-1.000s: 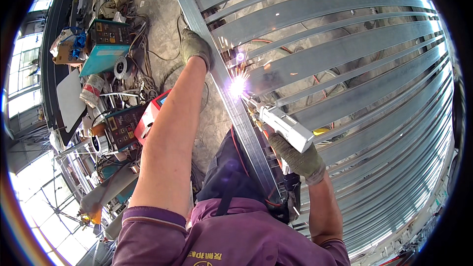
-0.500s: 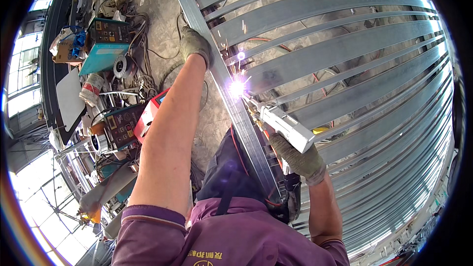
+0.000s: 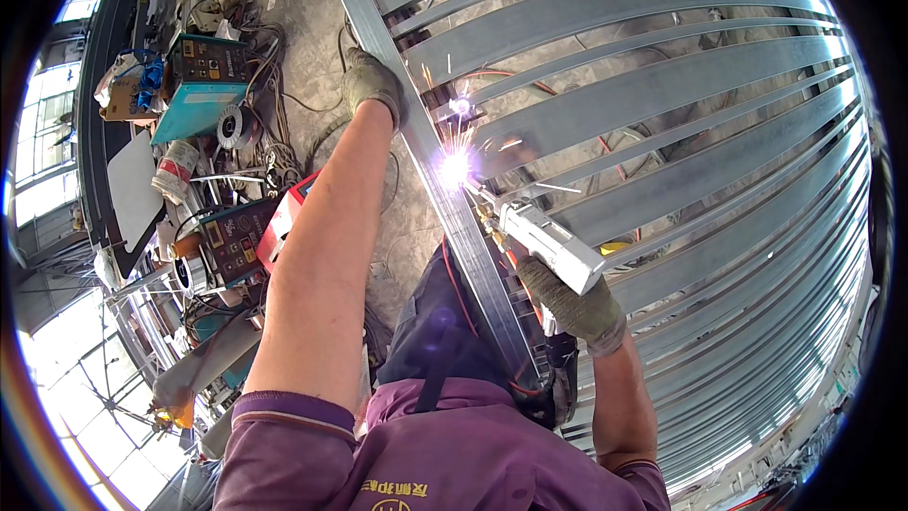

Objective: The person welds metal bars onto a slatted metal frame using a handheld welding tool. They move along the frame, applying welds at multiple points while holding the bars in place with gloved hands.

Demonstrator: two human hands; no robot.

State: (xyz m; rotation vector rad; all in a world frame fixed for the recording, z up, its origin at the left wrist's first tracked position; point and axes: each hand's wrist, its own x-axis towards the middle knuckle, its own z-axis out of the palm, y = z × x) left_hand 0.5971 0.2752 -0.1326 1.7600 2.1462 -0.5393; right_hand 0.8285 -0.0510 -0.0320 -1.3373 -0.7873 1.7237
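My left hand (image 3: 373,88), in a grey-green work glove, is closed around the long side rail (image 3: 437,185) of a grey metal slatted frame. Some of its fingers are hidden. In my gloved right hand (image 3: 574,308) is a white welding gun (image 3: 550,243), its nozzle pointing up and left at the rail. Where the nozzle meets the joint between rail and slats, a bright white-violet glow (image 3: 455,170) throws sparks. The glare hides the joint itself. Many parallel metal slats (image 3: 662,90) run off to the right from the rail.
At the left stand a teal welding machine (image 3: 203,85), a second dark machine (image 3: 232,244) and a red-and-white box (image 3: 280,227), among wire spools (image 3: 235,128) and tangled cables. A grey floor (image 3: 298,14) shows beside the frame. Hoses lie under the slats.
The sparks at the joint fan out more widely, with streaks now flying to the right. Both hands and the welding gun stay almost where they were.
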